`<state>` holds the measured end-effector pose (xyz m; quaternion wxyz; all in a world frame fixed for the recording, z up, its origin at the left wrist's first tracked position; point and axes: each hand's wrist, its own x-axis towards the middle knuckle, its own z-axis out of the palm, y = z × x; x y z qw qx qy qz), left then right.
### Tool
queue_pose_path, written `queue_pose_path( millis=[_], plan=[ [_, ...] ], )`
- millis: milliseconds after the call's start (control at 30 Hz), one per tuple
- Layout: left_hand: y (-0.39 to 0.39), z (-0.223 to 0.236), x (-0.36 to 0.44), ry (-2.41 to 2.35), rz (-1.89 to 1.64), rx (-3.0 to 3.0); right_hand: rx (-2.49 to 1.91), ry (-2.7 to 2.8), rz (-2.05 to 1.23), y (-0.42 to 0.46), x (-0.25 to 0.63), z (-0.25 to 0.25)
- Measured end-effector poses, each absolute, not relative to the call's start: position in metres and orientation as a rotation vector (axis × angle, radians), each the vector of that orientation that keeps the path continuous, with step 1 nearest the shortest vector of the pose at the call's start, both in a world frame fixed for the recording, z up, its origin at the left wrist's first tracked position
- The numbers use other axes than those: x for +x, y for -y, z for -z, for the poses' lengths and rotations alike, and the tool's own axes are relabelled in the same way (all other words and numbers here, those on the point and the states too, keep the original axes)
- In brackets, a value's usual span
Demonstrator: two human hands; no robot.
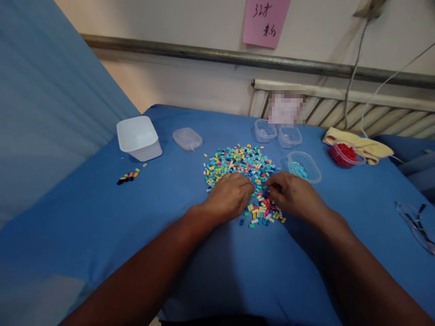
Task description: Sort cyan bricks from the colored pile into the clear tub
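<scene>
Hundreds of tiny hard plastic bricks (pixel 239 165), teal, yellow, pink and white, lie heaped mid-worktop (pixel 102 226) on smooth blue cloth. Left hand (pixel 231 195) and right hand (pixel 294 194) rest palm-down on the heap's near edge, fingers curled; whether either grip pinches a brick I cannot tell. Clear oval tubs (pixel 304 166) sit right; a white rectangular tub (pixel 138 137) sits far left, with open cloth around it.
</scene>
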<state>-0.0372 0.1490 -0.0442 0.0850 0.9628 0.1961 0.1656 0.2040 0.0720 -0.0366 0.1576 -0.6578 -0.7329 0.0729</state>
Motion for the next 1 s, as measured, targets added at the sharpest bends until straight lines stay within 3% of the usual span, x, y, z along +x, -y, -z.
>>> queue_pose_path(
  millis=[533,1000],
  plan=[
    [-0.131,0.020,-0.015,-0.781,-0.147,2.923,-1.913,2.174,-0.282,-0.078,0.199,0.034],
    [-0.172,0.007,-0.064,-0.992,-0.522,2.180,-1.882,2.320,-0.315,-0.094,0.184,0.039]
  ],
)
